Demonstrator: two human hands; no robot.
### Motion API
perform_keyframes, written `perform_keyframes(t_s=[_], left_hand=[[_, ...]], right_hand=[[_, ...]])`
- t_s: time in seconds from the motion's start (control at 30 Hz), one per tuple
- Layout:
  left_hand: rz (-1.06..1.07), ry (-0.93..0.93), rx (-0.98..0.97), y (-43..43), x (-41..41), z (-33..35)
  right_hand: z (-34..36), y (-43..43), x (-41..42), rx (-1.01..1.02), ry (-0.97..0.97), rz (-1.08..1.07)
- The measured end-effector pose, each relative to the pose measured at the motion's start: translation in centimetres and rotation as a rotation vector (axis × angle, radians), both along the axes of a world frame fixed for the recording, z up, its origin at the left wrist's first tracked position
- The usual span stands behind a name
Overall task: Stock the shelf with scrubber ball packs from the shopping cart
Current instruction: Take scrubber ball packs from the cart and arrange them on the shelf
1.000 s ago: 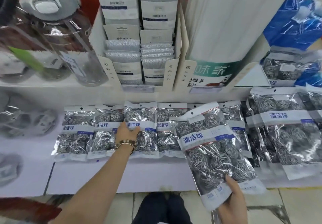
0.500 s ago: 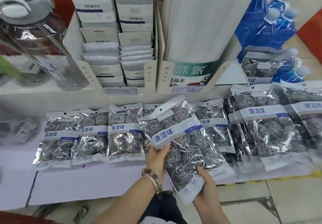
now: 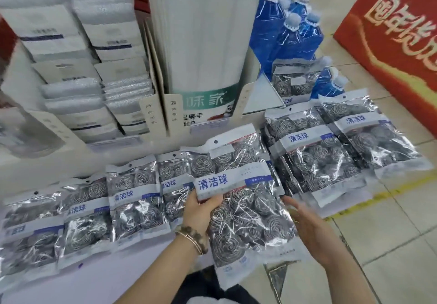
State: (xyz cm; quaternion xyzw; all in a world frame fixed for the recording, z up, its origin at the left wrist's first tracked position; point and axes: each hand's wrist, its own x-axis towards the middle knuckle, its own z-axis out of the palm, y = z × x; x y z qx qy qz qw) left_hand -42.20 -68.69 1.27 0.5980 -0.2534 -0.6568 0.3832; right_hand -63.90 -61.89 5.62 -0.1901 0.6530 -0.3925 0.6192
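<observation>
Right hand [image 3: 307,229] now off, spread; left hand [image 3: 201,211] in pinch on scrubber pack [image 3: 248,216], lengthwise, hole end shelfward.

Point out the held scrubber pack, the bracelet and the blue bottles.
Held scrubber pack [image 3: 224,182]: head view, label band.
Bracelet [image 3: 191,235]: head view, wrist beads.
Blue bottles [image 3: 293,41]: head view, one bottle's body.

Glossy, crinkled clear-plastic pack w/ coiled steel-wire scrubber balls [image 3: 238,209]; matt white shelf board [image 3: 132,277]; smooth pale floor tiles [image 3: 390,244], rt.
</observation>
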Motion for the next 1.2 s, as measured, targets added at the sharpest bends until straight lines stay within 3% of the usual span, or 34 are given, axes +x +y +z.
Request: perform_keyframes(t_s=[0.13,0.23,0.53,0.77,1.0,1.2], left_hand=[[-0.138,-0.036,-0.078,-0.3,-2.0,1.0],[-0.138,-0.037,-0.120,-0.3,-3.7,2.1],[-0.186,-0.010,-0.271,-4.0,-13.6,4.2],[-0.029,-0.248,-0.275,-9.0,-22.9,2.3],[0.017,-0.375,-0.235,-10.0,-26.3,-0.1],[-0.028,-0.720,-0.233,-9.4,-26.7,2.2]], right_hand=[[0.5,-2.1,0.5,0.107,0.346,0.255],[1.8,-2.4,0.0,0.055,0.526,0.206],[4.5,-6.1,-11.4,-0.124,0.785,0.094],[4.3,-12.3,-19.9,-0.159,1.042,0.202],[2.0,-14.7,-22.5,-0.116,1.259,0.424],[1.2,-14.8,-23.0,-0.171,1.368,0.509]])
